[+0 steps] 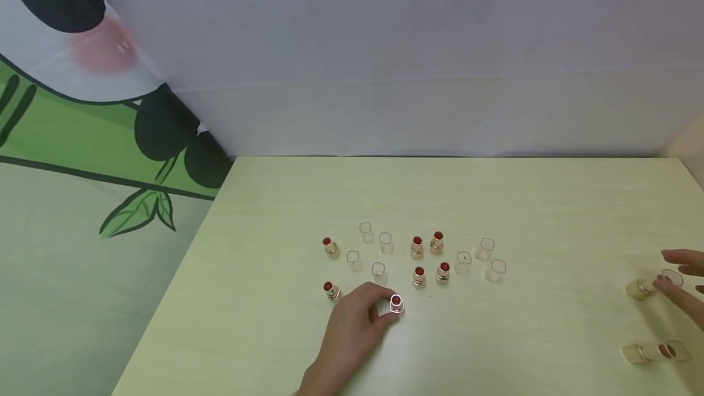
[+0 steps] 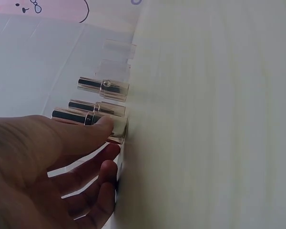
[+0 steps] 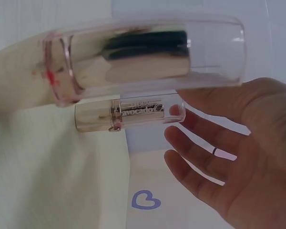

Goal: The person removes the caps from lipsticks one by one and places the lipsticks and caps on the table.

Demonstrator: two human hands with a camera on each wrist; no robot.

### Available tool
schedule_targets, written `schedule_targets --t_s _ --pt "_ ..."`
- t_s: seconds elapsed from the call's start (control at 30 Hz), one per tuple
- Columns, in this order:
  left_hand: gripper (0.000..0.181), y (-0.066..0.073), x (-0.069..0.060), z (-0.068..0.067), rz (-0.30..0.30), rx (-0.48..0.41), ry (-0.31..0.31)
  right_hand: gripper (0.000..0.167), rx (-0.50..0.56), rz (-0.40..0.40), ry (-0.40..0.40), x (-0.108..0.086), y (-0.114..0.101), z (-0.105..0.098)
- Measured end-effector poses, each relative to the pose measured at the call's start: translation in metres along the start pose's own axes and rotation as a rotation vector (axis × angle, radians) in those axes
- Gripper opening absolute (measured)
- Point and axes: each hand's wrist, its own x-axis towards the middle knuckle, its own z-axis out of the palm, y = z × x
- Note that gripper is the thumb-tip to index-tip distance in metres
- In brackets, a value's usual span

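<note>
In the head view my left hand pinches an uncapped lipstick, dark red on top, between thumb and index finger. The lipstick stands upright at the table. My right hand is at the right edge, its fingers spread about the clear cap of a capped lipstick. The thumb overlaps that cap; the index finger looks apart from it. In the right wrist view this capped lipstick stands behind a nearer capped lipstick, which hides part of the thumb.
Several uncapped lipsticks stand mid-table, with two more, one a lipstick beside my left hand. Several clear caps stand among them. Another capped lipstick is at the lower right. A pale cloth wall borders the table's back.
</note>
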Motion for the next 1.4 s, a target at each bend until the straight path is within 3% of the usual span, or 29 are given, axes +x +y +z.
schedule_targets --t_s 0.07,0.23,0.37,0.53,0.73,0.83,1.0,1.23,1.4 --pt "0.026 0.000 0.000 0.000 -0.004 0.002 -0.001 0.066 0.027 0.003 -0.004 -0.001 -0.009 -0.001" --pt "0.029 0.002 0.000 0.000 -0.016 0.010 -0.013 0.057 0.064 0.007 -0.014 0.002 0.019 0.003" --pt "0.034 0.004 -0.001 -0.002 -0.021 0.011 -0.026 0.059 0.104 0.000 0.002 0.003 0.022 0.005" --pt "0.038 0.004 -0.002 -0.003 -0.015 -0.003 -0.033 0.067 0.163 -0.023 0.037 0.004 -0.007 0.004" --pt "0.044 0.008 -0.004 -0.007 -0.003 0.040 -0.020 0.064 0.078 -0.054 0.068 0.010 -0.034 0.003" --pt "0.045 0.013 -0.004 -0.012 0.000 0.056 -0.009 0.058 0.073 -0.103 0.074 0.014 -0.049 0.004" --pt "0.045 0.023 -0.005 -0.026 0.004 0.048 -0.001 0.032 0.061 -0.244 0.104 0.019 -0.079 0.008" --pt "0.040 0.030 -0.005 -0.038 0.069 0.059 0.035 0.021 0.127 -0.368 0.049 0.021 -0.109 0.017" --pt "0.035 0.034 -0.003 -0.043 0.105 0.065 0.052 0.022 0.127 -0.398 0.004 0.022 -0.123 0.020"
